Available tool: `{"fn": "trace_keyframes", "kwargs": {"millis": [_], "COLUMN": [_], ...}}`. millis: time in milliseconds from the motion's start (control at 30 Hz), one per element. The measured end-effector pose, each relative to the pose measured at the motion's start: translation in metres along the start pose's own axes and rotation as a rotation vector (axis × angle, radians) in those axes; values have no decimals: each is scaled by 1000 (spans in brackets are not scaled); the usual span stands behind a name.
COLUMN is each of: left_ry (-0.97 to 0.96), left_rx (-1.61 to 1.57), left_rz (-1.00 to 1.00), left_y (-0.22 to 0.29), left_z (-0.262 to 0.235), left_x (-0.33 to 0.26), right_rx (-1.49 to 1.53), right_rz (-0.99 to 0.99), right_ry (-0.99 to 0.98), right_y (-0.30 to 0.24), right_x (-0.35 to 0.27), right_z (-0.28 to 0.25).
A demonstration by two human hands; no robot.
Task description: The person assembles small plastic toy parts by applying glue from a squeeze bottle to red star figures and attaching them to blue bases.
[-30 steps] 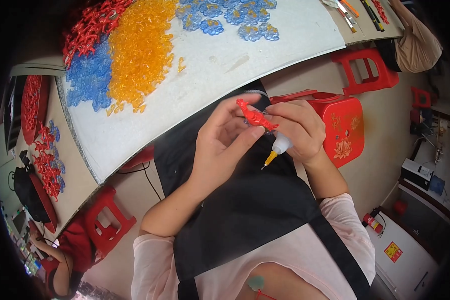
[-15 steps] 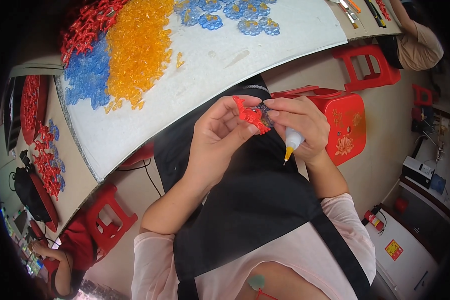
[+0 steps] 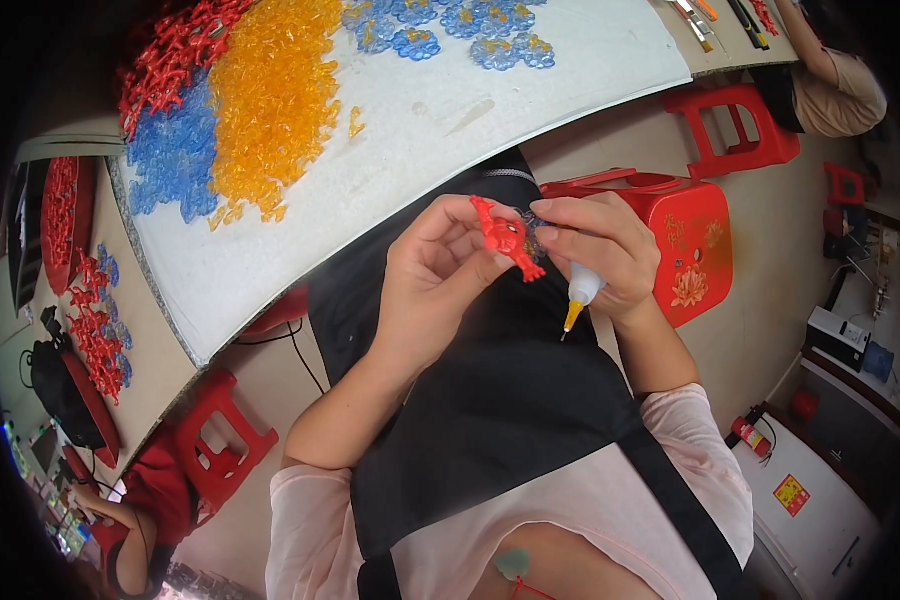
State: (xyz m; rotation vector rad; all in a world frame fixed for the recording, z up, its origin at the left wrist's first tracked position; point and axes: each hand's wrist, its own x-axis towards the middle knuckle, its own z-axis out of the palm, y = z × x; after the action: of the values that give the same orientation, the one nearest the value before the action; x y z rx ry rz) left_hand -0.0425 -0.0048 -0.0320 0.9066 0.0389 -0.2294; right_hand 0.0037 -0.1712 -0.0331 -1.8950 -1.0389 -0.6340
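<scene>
My left hand pinches a small red plastic figure between thumb and fingers, held over my black apron. Against the figure's right side sits a clear bluish piece, partly hidden by fingertips. My right hand has its thumb and fingertips at that piece. Tucked in the same hand is a white squeeze bottle with a thin yellow nozzle pointing down. Whether the figure and the bluish piece are joined I cannot tell.
Ahead is a white-topped table with heaps of red figures, blue pieces and amber pieces. Blue flower-shaped pieces lie farther right. Red stools stand at the right. Other people sit at the far right and lower left.
The red figure has turned slightly in my left hand, its lower end now farther down. The nozzle has shifted a little down and left. Both hands keep their holds.
</scene>
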Motion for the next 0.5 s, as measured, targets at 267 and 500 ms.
{"fn": "trace_keyframes", "kwargs": {"millis": [267,500], "left_ry": [-125,-82], "left_rx": [-94,31], "left_rz": [-119,-87], "left_y": [6,6], "left_z": [2,5], "left_x": [3,0], "right_rx": [291,515], "right_rz": [167,439], "right_ry": [-53,57], "right_y": [-1,-3], "right_x": [-2,-15], "right_z": [-8,-2]}}
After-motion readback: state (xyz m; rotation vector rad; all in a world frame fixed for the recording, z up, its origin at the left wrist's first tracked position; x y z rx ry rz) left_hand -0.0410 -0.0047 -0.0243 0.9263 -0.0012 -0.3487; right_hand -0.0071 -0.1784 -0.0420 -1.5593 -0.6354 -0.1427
